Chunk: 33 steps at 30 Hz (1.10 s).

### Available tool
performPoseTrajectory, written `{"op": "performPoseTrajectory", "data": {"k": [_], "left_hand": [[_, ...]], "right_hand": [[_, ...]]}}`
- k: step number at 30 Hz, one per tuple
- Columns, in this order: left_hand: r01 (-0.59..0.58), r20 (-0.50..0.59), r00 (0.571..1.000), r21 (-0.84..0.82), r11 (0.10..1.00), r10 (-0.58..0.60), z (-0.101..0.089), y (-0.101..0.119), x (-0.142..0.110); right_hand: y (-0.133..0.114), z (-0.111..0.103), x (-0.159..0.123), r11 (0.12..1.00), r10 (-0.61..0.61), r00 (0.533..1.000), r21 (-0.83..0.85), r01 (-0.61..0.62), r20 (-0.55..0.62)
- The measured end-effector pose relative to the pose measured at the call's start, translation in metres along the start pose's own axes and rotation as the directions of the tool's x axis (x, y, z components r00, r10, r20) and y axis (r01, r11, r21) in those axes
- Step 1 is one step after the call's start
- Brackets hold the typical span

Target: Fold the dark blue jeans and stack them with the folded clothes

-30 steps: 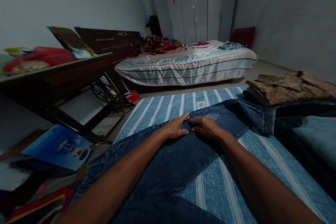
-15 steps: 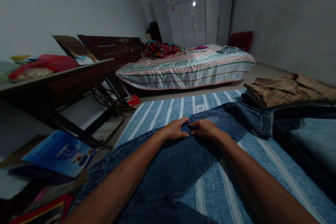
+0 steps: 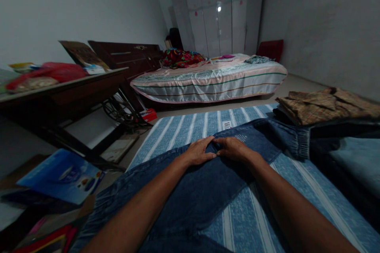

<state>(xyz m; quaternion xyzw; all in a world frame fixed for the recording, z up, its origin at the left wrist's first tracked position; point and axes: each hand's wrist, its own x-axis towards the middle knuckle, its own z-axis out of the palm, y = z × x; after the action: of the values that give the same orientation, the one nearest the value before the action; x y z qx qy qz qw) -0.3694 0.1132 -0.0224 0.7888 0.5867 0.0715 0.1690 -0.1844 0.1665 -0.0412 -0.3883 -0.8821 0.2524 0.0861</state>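
A pair of dark blue jeans (image 3: 204, 182) lies spread across a blue-and-white striped bed surface (image 3: 178, 128), one gathered elastic cuff at the right. My left hand (image 3: 199, 151) rests on the denim near its far edge, thumb and fingers closing on the cloth. Right beside it, my right hand (image 3: 233, 147) pinches the same area, its fingertips touching or almost touching those of the left. A small fold of fabric shows between the two hands. White stripes mark the denim just past my right hand.
Folded clothes lie at the right, with brown checked cloth (image 3: 329, 104) on top. At the left are a table (image 3: 109, 74) holding a red bag (image 3: 59, 72) and a blue box (image 3: 63, 176) below. Another bed (image 3: 213, 85) and a wardrobe (image 3: 208, 19) are behind.
My hands have drawn closer, their fingertips now meeting over the denim. The jeans lie nearly as before, and the view has tilted slightly.
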Motion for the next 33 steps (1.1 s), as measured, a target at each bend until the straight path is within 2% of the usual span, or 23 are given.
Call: {"op": "performPoseTrajectory", "data": {"k": [13,18,23,30,33], "left_hand": [[0.002,0.013,1.0,-0.024,1.0,-0.002,-0.005,0.003,0.004],[0.022,0.005,1.0,-0.091,0.996,-0.022,-0.005,0.002,0.008],[-0.025,-0.024,0.999,-0.151,0.988,0.021,-0.003,-0.003,0.007],[-0.037,-0.119,0.993,-0.109,0.993,0.024,0.003,-0.001,-0.002],[-0.061,-0.106,0.993,-0.044,0.997,0.056,0.004,0.002,-0.003]], "right_hand": [[-0.008,-0.003,-0.002,0.996,0.034,0.999,-0.079,-0.032,0.032],[-0.008,-0.004,-0.001,0.996,0.047,0.998,-0.084,-0.042,0.052],[-0.009,-0.007,-0.002,0.997,0.023,0.998,-0.074,-0.019,0.058],[-0.009,-0.008,-0.001,0.998,0.012,0.998,-0.062,-0.009,0.054],[-0.009,-0.008,-0.001,0.998,0.003,0.999,-0.057,0.0,0.046]]}}
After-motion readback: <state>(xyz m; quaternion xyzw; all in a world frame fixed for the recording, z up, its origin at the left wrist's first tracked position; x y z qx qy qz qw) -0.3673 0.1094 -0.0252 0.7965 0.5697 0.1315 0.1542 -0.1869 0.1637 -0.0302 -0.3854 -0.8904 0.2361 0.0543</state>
